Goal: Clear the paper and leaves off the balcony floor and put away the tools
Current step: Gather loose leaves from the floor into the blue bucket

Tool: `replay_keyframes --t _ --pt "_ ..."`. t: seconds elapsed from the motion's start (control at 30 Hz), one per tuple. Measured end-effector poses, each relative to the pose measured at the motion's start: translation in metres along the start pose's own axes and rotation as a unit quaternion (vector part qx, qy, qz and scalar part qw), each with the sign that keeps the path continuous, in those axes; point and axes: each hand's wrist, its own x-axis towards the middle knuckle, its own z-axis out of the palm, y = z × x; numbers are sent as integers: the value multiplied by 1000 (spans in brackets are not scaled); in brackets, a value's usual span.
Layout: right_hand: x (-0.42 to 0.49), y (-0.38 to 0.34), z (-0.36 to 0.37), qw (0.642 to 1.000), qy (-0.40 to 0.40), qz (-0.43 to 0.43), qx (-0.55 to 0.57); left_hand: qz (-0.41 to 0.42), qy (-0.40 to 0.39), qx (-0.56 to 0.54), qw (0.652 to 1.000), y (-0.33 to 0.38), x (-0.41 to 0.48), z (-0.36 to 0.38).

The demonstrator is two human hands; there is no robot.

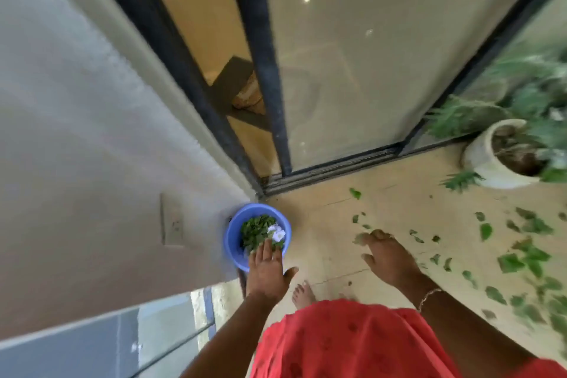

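Left hand (267, 267) over blue bucket (233, 238) of leaves (253, 232)

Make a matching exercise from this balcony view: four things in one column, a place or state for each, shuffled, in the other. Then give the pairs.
1. blue bucket
2. left hand
3. white pot
4. loose leaves

A. scattered over the floor
B. at the foot of the wall, in the corner
C. fingers straight, over the bucket's near rim
D. holds a plant, far right

Pairs: 1-B, 2-C, 3-D, 4-A.
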Motion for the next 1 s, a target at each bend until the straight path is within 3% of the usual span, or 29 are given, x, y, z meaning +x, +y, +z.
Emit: replay_keyframes --t 0.13,0.37,0.4,0.47,0.53,0.73,0.9,1.0 --pt "-62 29 -14 999 -14 40 -20 94 -23 86 992 33 -25 -23" --pt "-174 114 -2 986 20 153 69 235 81 155 956 122 -29 -19" --pt "-191 128 0 983 22 164 76 244 78 156 954 143 -32 -17" --pt "-226 158 4 978 35 189 86 230 -6 129 964 200 -50 -19" --pt "-265 186 8 968 54 223 98 227 -5 142 963 256 -76 -14" --pt "-363 261 19 920 125 329 172 321 -18 190 927 392 -135 23" --pt "-412 306 29 837 206 421 283 403 -22 205 892 482 -160 47" --pt "-426 334 37 829 198 437 289 442 2 217 870 525 -166 53"
